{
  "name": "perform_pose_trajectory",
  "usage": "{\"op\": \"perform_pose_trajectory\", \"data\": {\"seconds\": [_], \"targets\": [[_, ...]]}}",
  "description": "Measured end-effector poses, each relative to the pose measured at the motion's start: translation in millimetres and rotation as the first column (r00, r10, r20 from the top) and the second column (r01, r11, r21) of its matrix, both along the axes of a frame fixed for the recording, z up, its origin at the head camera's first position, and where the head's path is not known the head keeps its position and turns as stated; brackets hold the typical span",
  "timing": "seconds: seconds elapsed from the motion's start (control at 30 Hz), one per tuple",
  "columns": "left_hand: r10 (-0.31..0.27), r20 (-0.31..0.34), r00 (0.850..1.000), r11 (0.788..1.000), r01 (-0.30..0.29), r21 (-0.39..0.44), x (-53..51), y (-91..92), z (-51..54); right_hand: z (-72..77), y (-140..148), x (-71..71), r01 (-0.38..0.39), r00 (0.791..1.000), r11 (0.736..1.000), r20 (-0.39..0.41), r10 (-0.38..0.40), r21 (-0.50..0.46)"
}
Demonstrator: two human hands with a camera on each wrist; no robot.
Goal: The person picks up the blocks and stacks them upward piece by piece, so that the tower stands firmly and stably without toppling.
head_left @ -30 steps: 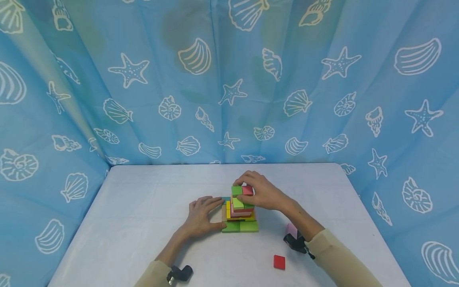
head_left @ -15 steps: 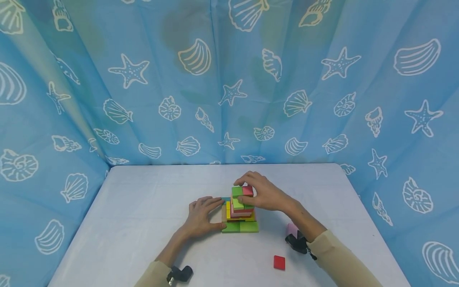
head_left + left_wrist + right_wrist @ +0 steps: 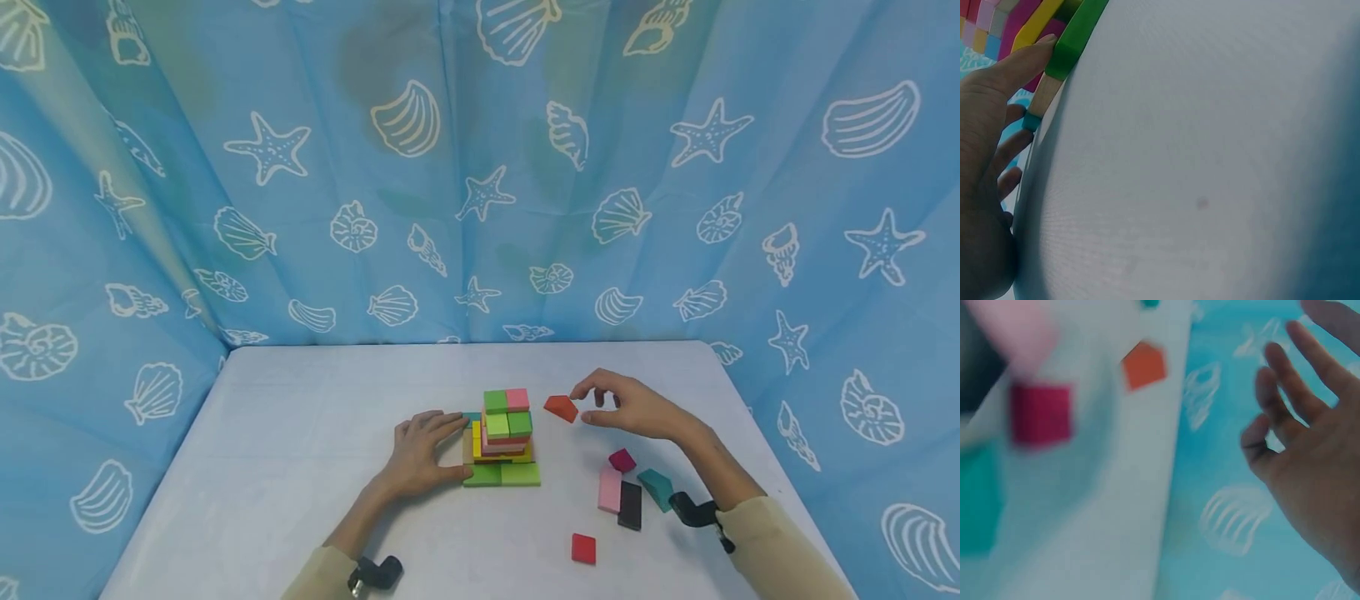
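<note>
A stepped tower of coloured blocks (image 3: 497, 426) stands near the table's middle, green and pink on top. Its base has green blocks (image 3: 502, 475) in front and a teal one behind. My left hand (image 3: 423, 458) rests beside the tower's left side, fingers fairly straight. The thumb touches the front green block and the fingers reach the teal one at the back. To the right, my right hand (image 3: 633, 406) hovers with bent, parted fingers and holds nothing. An orange angular block (image 3: 561, 408) lies just left of its fingertips; in the right wrist view a gap shows.
Loose blocks lie right of the tower: a magenta one (image 3: 622, 460), a pink one (image 3: 610, 489), a black one (image 3: 630, 506) and a teal one (image 3: 657, 488). A red square block (image 3: 583, 548) lies nearer the front. A blue shell-patterned curtain (image 3: 480, 208) hangs behind the white table.
My right hand has let go of the tower's top blocks and moved right to the orange block. Loose blocks hidden under that arm now show. The left hand stays put.
</note>
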State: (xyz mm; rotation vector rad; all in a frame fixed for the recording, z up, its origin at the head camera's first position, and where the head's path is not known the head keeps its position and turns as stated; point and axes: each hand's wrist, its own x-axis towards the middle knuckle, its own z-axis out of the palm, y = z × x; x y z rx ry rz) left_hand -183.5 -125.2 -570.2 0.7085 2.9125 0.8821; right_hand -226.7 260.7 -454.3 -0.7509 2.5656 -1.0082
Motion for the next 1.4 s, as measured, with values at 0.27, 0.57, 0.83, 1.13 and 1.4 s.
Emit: {"op": "perform_pose_trajectory", "data": {"seconds": [0.27,0.57,0.83,1.13,1.4], "targets": [[-0.011,0.004,1.0,1.0,0.011,0.013,-1.3,0.1,0.3,-38.5,48.7,11.2,0.038,0.957,0.991,0.282,-0.073,0.129],[-0.003,0.006,1.0,1.0,0.003,0.001,-1.6,0.0,-0.6,-57.4,58.7,19.4,0.02,0.949,0.989,0.308,-0.066,0.149],[0.006,0.011,1.0,1.0,-0.006,-0.003,-1.4,0.9,-1.7,-64.1,49.3,14.6,0.068,0.972,0.984,0.21,-0.102,0.163],[0.004,0.017,1.0,1.0,-0.004,-0.007,-0.3,0.7,-0.6,-27.7,12.5,13.1,0.051,0.999,0.998,-0.004,-0.051,0.035],[-0.003,0.008,1.0,1.0,0.003,0.002,-1.3,-0.1,-0.5,24.1,-33.1,29.9,-0.003,0.988,0.995,-0.152,-0.013,-0.101]]}}
